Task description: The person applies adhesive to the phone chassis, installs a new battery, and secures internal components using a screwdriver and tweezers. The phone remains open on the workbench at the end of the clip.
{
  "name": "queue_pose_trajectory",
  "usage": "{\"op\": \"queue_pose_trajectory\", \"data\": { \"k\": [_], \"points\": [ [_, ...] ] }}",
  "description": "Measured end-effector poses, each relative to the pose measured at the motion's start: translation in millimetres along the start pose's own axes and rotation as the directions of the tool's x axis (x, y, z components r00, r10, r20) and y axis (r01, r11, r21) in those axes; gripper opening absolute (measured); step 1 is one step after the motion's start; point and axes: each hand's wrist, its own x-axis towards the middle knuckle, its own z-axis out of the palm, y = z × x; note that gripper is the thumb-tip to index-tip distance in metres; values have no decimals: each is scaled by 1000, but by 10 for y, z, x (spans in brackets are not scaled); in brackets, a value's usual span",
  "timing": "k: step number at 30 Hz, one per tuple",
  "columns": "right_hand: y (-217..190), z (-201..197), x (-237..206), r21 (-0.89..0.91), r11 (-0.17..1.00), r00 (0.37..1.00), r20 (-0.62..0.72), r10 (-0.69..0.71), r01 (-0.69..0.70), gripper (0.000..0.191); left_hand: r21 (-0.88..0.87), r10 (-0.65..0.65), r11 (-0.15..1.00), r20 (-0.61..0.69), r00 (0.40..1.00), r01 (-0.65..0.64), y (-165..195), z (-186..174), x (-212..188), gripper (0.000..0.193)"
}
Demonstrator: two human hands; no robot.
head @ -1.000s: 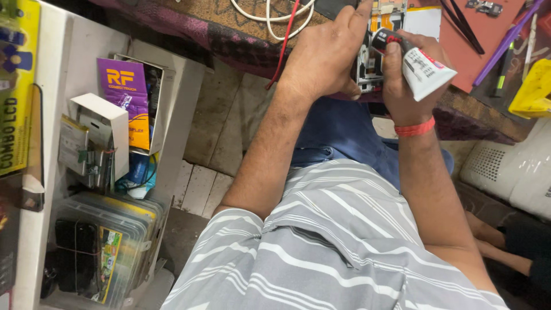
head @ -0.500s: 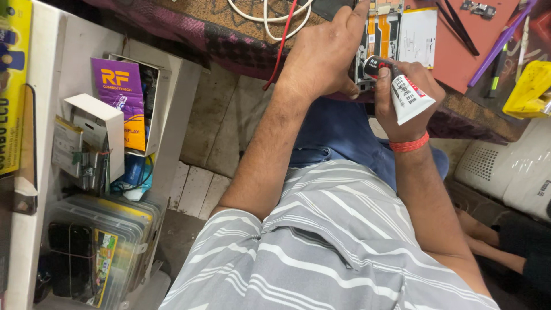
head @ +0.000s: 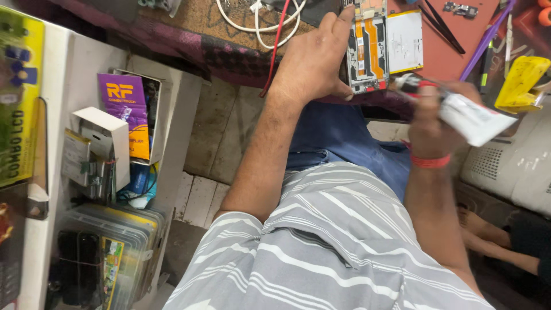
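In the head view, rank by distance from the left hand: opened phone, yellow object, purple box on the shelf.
1. Opened phone: under the left hand, on the table.
2. Yellow object: far side, beyond the right hand.
3. Purple box: on the shelf, opposite side, slightly farther.

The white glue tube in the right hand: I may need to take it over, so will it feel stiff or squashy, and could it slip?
The white tube looks flattened and creased, so it is probably soft and gives under the right hand. Small and partly emptied, it seems light. Its smooth skin might slip; a grip near the nozzel end looks safest.
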Motion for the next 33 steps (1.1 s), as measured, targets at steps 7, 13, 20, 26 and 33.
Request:
{"op": "queue_pose_trajectory", "data": {
  "k": [7, 13, 20, 26, 33],
  "points": [
    [210, -311, -175, 878, 245, 663, 102, 742, -410, 36, -539, 67, 814, -282, 957, -215, 285, 61, 129, 53],
    [310, -422, -328, 929, -40, 686, 300, 663, -368, 42, -979, -113, -1, 202, 973, 203, 904, 438, 203, 46],
    [290, -499, -389, 922, -79, 689, 339, 640, -379, 41, -923, -126, -301, 286, 950, 238, 1004, 612, 227, 24],
    [215, -462, -375, 923, 158, 788, 201, 582, -352, 35, -904, -162, -341, 325, 932, 256, 1060, 697, 183, 35],
    [182, -411, -331, 915, 195, 794, 183, 579, -353, 39, -907, -87, -308, 328, 941, 288, 1095, 647, 184, 39]
  ]
}}
